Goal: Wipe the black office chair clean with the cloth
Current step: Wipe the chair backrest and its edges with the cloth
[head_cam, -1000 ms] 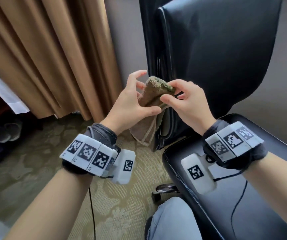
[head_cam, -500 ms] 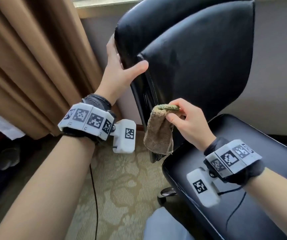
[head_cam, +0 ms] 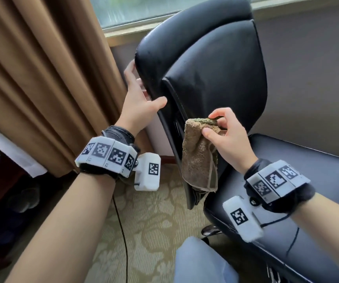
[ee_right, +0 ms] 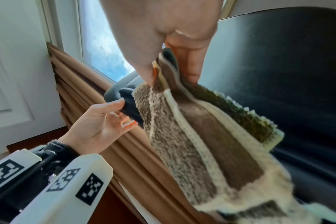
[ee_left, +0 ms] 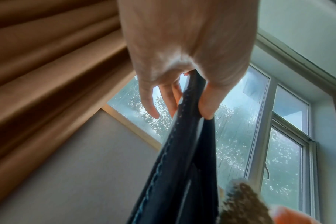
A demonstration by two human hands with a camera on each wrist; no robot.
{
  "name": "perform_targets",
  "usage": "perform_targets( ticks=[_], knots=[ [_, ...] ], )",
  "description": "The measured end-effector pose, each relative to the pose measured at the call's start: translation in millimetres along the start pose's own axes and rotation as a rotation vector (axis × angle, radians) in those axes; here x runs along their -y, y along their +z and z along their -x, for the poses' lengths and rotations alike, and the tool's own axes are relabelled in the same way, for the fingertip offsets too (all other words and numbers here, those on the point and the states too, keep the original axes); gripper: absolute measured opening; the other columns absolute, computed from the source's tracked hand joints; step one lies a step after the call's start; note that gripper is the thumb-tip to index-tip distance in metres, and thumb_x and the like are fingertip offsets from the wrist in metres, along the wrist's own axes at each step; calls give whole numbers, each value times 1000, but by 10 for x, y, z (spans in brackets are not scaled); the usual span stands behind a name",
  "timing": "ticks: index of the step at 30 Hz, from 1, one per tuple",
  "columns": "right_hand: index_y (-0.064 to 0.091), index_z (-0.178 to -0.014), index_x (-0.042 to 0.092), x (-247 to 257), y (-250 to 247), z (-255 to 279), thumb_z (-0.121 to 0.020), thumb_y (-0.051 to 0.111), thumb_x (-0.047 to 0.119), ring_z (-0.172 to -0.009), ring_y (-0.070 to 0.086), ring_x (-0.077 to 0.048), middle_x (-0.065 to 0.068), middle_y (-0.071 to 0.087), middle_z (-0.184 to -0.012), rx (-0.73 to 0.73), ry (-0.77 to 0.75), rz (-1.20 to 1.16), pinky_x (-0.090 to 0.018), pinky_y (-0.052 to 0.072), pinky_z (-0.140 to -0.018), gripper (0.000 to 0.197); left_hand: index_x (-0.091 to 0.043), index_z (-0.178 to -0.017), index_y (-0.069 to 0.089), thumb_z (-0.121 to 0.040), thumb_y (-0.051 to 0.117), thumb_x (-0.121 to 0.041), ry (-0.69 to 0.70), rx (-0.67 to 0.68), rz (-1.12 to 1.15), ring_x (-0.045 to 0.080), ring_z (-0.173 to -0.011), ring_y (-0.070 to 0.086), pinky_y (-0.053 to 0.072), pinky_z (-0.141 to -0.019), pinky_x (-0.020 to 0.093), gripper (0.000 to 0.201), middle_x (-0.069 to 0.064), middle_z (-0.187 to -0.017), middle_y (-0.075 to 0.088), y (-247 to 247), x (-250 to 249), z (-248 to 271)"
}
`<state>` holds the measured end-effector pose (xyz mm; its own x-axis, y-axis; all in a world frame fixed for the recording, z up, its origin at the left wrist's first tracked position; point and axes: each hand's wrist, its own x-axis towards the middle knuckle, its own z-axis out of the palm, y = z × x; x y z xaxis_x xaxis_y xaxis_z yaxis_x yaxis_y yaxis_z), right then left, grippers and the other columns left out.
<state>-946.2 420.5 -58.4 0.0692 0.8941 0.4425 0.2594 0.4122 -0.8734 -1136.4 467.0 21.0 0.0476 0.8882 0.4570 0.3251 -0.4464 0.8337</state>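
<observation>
The black office chair's backrest [head_cam: 215, 68] stands tilted ahead of me, with its seat [head_cam: 317, 160] at the lower right. My left hand [head_cam: 146, 86] grips the backrest's left edge, thumb on the front and fingers behind; the left wrist view shows that edge [ee_left: 178, 166] between thumb and fingers. My right hand [head_cam: 210, 124] pinches the top of a brown terry cloth [head_cam: 197, 160]. The cloth hangs in front of the backrest's lower left side. In the right wrist view the cloth [ee_right: 201, 136] drapes down from the pinching fingers [ee_right: 190, 72], close to the backrest [ee_right: 288, 68].
A brown curtain [head_cam: 41, 78] hangs just left of the chair, under a window [head_cam: 133, 9]. A grey wall [head_cam: 307, 78] is behind the chair. Patterned carpet [head_cam: 154, 221] with a black cable [head_cam: 121, 231] lies below. My knee [head_cam: 201, 262] is near the seat's front.
My left hand let go of the cloth, rose and took hold of the backrest's left edge. The right hand alone now holds the cloth. My view has tilted upward.
</observation>
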Motion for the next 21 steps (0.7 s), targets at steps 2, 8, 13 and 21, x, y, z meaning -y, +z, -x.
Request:
perform_targets(
  ticks=[2, 8, 13, 21],
  knots=[
    [44, -88, 30, 14, 68, 122, -82, 66, 10, -50, 39, -3, 8, 45, -70, -48, -46, -4, -13, 38, -54, 30, -16, -140, 11, -68, 66, -6, 8, 3, -28, 19, -97, 62, 52, -84, 26, 92, 10, -118, 58, -51, -17, 138],
    [66, -85, 4, -94, 241, 447, -82, 63, 6, -84, 51, -9, -7, 52, -97, -312, -369, 197, -13, 41, -80, 4, -17, -142, 12, -71, 66, -9, 50, -52, -41, 16, -92, 62, 51, -81, 22, 90, 12, -116, 58, -43, -79, 441],
    [60, -104, 5, -135, 383, 608, -79, 59, 39, -116, 45, -32, -19, 47, -131, -213, -364, 367, -17, 26, -105, 42, -17, -142, 13, -70, 65, -10, 65, -54, -36, 18, -95, 62, 51, -83, 23, 88, 12, -117, 58, -21, -100, 474],
    [35, -137, 24, -317, 569, 725, -80, 48, 45, -133, 18, -36, -16, 11, -148, -245, -412, 913, -64, 28, -100, 63, -18, -142, 12, -70, 65, -11, 86, -36, -33, 21, -97, 62, 51, -83, 24, 90, 11, -118, 56, -40, -56, 434]
  ],
)
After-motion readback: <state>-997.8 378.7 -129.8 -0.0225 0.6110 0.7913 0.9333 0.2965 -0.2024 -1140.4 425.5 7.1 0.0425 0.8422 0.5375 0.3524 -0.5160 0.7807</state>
